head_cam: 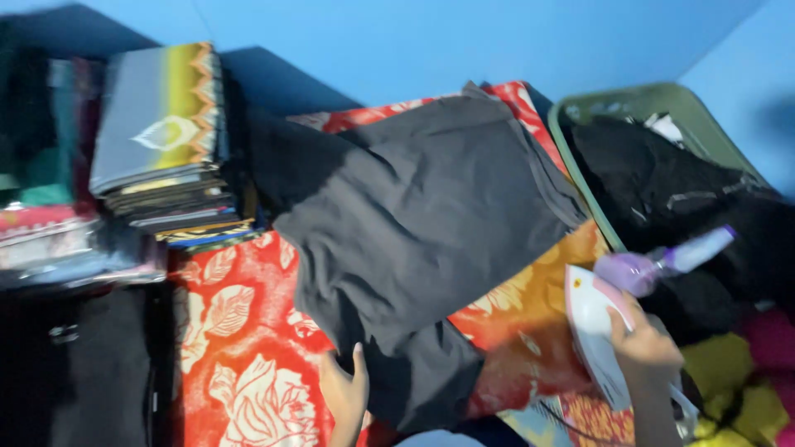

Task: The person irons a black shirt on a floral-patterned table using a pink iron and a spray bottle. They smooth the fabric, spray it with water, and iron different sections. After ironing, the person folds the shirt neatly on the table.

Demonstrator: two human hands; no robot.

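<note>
Currently, item one: the black garment (422,223), which is lying spread and slightly askew across the red floral blanket (232,331) that is serving as your pressing surface. Item two: your left hand (348,393), which is resting flat at the near hem, fingers loosely together, pinning the cloth rather than gripping it; you are doing well to keep it there, since the fabric is bunching near that edge and looks as if it needs pulling taut. Item three: your right hand (644,343), which is closing round the handle of the white iron (596,331), standing on end just off the garment's right side beside a purple spray bottle (662,261). Judged from this, you are best bringing the iron in from the right while keeping your left fingers clear of its path. Also present: folded fabrics (161,141) stacked at left, a green basket (629,103) holding dark clothes at right.
</note>
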